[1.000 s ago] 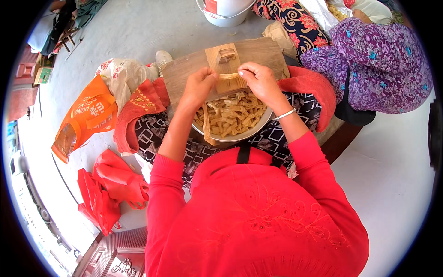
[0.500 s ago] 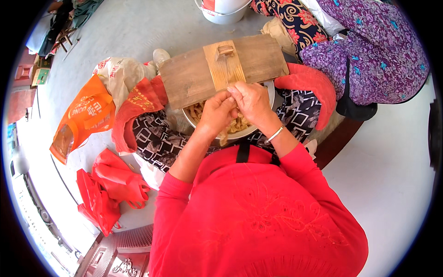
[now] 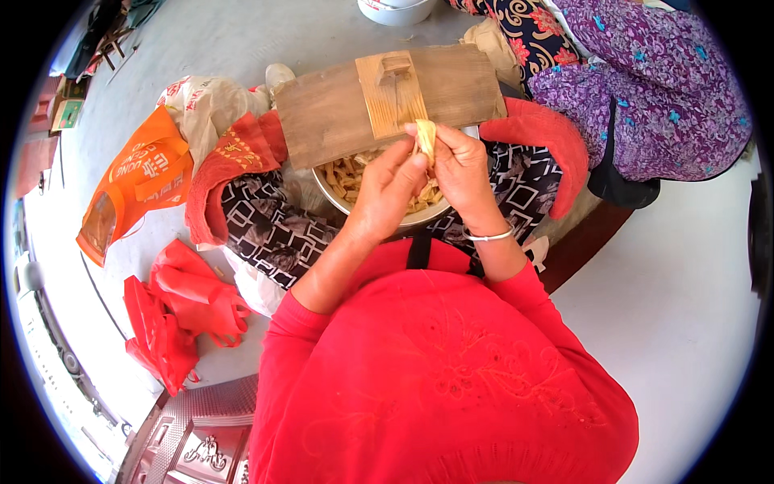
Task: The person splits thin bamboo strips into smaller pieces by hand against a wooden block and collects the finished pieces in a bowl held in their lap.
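My left hand (image 3: 389,184) and my right hand (image 3: 463,168) are close together, thumbs and fingertips pinched on a soft, pale yellow folded strip (image 3: 427,137); its exact kind I cannot make out. They are just in front of a wide wooden board (image 3: 318,117). A lighter wooden plate (image 3: 395,109) crosses its middle, bearing a small raised block (image 3: 395,64) and a thin upright line, perhaps a spike or wire. Beneath my hands a metal basin (image 3: 326,192) holds many yellow-brown pieces (image 3: 348,176). The board and my hands hide part of it.
Orange bag (image 3: 141,181), pale plastic bag (image 3: 214,113) and red bags (image 3: 189,302) lie on the floor to the left. A white bucket (image 3: 395,12) stands beyond the board. At the right sits another person in purple flowered clothes (image 3: 645,105). Red cloths (image 3: 556,149) flank my patterned lap.
My hands have come up a little, the fingers spreading apart slightly. The yellow strip, mostly hidden between them before, now shows above the fingertips. The view has shifted slightly.
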Demonstrator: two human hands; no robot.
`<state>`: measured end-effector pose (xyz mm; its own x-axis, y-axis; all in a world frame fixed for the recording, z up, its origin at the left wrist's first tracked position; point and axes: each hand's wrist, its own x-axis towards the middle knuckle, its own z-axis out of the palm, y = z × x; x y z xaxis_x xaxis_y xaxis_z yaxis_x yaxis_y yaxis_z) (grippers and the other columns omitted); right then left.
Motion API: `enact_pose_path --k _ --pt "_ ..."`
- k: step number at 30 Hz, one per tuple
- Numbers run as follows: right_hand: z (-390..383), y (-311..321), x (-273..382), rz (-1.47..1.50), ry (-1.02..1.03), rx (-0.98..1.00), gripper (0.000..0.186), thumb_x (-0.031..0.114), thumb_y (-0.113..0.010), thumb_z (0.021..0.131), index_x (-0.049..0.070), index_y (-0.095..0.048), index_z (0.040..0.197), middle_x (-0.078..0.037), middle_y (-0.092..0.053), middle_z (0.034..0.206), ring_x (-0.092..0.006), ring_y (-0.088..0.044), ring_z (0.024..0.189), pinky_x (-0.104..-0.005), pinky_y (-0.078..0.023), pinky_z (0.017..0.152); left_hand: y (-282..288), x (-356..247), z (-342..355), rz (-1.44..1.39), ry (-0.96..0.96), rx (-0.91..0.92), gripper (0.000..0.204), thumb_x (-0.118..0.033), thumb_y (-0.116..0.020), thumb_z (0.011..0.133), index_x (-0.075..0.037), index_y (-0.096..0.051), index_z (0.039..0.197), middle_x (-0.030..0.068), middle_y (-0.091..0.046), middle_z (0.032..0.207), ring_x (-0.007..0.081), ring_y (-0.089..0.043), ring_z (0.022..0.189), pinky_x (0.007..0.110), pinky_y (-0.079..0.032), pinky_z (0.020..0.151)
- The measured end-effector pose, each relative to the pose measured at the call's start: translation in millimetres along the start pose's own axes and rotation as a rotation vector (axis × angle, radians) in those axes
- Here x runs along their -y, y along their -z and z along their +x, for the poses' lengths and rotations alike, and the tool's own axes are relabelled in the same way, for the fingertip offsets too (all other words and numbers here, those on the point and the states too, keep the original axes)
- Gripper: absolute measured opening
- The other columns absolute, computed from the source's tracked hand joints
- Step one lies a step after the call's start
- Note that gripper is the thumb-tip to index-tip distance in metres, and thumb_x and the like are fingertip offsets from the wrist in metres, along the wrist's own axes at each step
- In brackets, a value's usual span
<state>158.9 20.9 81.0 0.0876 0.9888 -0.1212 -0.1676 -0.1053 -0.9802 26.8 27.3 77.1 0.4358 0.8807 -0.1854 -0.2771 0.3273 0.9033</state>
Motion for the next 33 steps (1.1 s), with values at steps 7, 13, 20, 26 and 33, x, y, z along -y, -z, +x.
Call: enact_pose_path --k 7,13,20,26,33 --pt "5 4 -11 -0.752 0.39 -0.123 0.013 0.018 -0.063 0.089 0.01 -0.069 0.098 -0.011 -0.063 0.07 -0.0264 -0.063 0.06 -0.0324 -0.047 0.052 16 15 7 -0.216 0.293 0.031 0.014 -0.017 -0.056 0.095 -0.004 -0.058 0.099 -0.003 -0.049 0.066 0.0037 -0.037 0.051 0.019 -0.026 0.045" --pt "-4 15 -15 -0.858 0.311 0.032 0.011 0.018 -0.064 0.087 0.008 -0.066 0.087 -0.011 -0.062 0.072 -0.0299 -0.061 0.064 -0.0342 -0.047 0.054 37 32 -1 0.231 0.178 0.067 0.009 -0.009 -0.056 0.092 -0.003 -0.061 0.095 0.0028 -0.059 0.07 0.0121 -0.054 0.058 0.024 -0.041 0.053" --pt "-18 24 -51 -0.261 -0.219 0.204 0.025 0.025 -0.059 0.094 0.002 -0.066 0.085 -0.006 -0.065 0.077 -0.0177 -0.064 0.073 -0.0314 -0.047 0.062 32 27 -14 1.092 -0.54 -0.094 0.018 -0.003 -0.062 0.084 -0.003 -0.063 0.103 0.0128 -0.061 0.087 0.0319 -0.063 0.078 0.032 -0.049 0.066" --pt "-20 22 -57 0.676 -0.623 0.228 0.013 0.016 -0.057 0.094 0.009 -0.066 0.099 -0.004 -0.063 0.109 -0.0152 -0.059 0.099 -0.0285 -0.048 0.083 28 39 -11 0.87 -0.534 -0.161 0.027 -0.002 -0.062 0.08 -0.004 -0.062 0.107 0.0122 -0.06 0.091 0.0337 -0.061 0.078 0.037 -0.051 0.069" --pt "-12 8 -61 -0.306 0.158 -0.058 0.007 -0.003 -0.062 0.081 -0.004 -0.066 0.087 -0.008 -0.059 0.111 -0.0178 -0.058 0.095 -0.0273 -0.047 0.082 8 8 1 1.084 -0.163 -0.182 0.016 -0.018 -0.055 0.091 -0.003 -0.056 0.096 0.0127 -0.061 0.078 0.0289 -0.061 0.068 0.039 -0.049 0.063"
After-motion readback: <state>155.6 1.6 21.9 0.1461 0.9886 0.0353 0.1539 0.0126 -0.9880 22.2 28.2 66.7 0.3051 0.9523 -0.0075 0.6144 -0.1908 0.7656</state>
